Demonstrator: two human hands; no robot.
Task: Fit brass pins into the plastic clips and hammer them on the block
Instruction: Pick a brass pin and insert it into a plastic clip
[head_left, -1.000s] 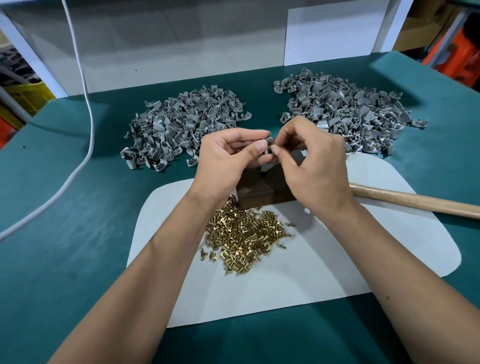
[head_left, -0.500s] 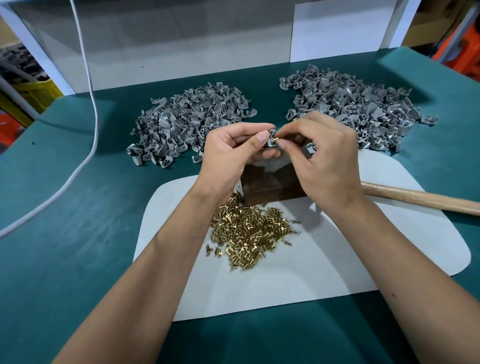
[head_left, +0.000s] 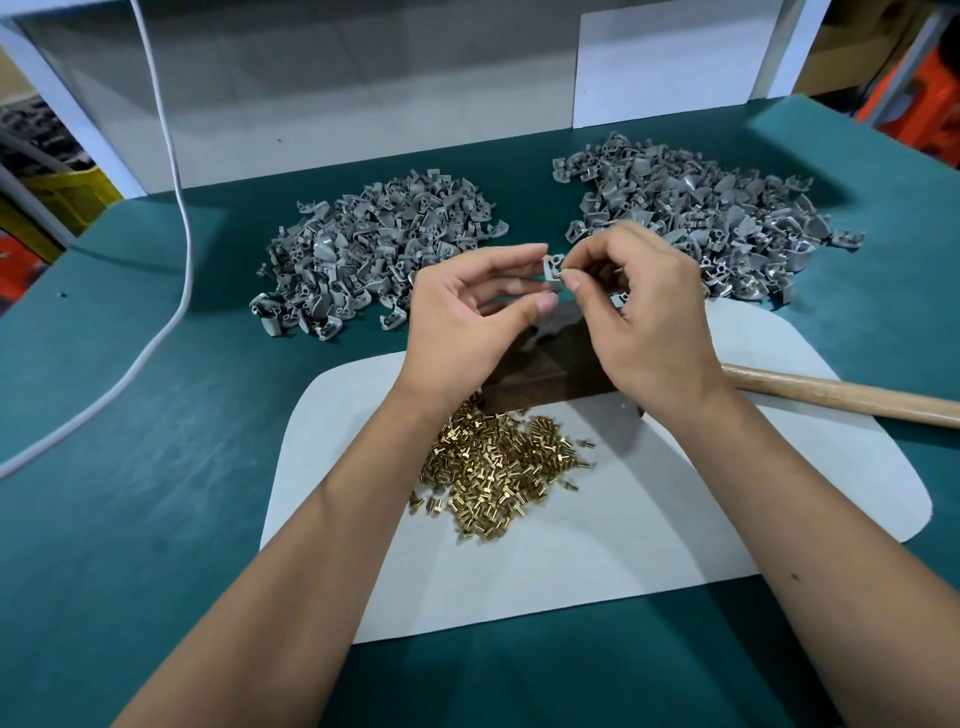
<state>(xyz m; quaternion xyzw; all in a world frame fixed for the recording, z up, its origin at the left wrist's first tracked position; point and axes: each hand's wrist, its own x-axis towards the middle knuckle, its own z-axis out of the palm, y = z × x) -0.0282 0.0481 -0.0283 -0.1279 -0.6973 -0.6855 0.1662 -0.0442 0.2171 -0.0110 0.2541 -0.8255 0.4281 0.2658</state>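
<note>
- While both hands hover above the dark wooden block (head_left: 540, 374), the left hand (head_left: 467, 317) pinches one grey plastic clip (head_left: 554, 269) between forefinger tip and thumb tip; its other fingers are loosely curled behind.
- The right hand (head_left: 649, 312) pinches a small brass pin (head_left: 561, 271) between thumb and forefinger, the pin's tip right at the clip's face (whether it is already seated in the hole I cannot tell, too small).
- The right hand's remaining fingers are curled; a glint of brass shows near them, not resolvable.
- The clip is held in the air, above the far edge of the block, between the two heaps of clips.
- Heap of grey clips, left (head_left: 379, 249): lies on the green table cover (head_left: 130, 519), beyond the left hand.
- Heap of grey clips, right (head_left: 727, 213): beyond the right hand, partly hidden by it; some brass is visible among the nearest pieces.
- Loose brass pins (head_left: 493, 467): a heap on the white mat (head_left: 675, 519), just in front of the block, between the two forearms.
- The block stands on the mat's far part, largely covered by the hands.
- Wooden hammer handle (head_left: 841, 397): lies across the mat's right edge, running right out of frame; its head is hidden behind the right wrist.
- A white cable (head_left: 176, 208) hangs down at left and trails over the table cover.
</note>
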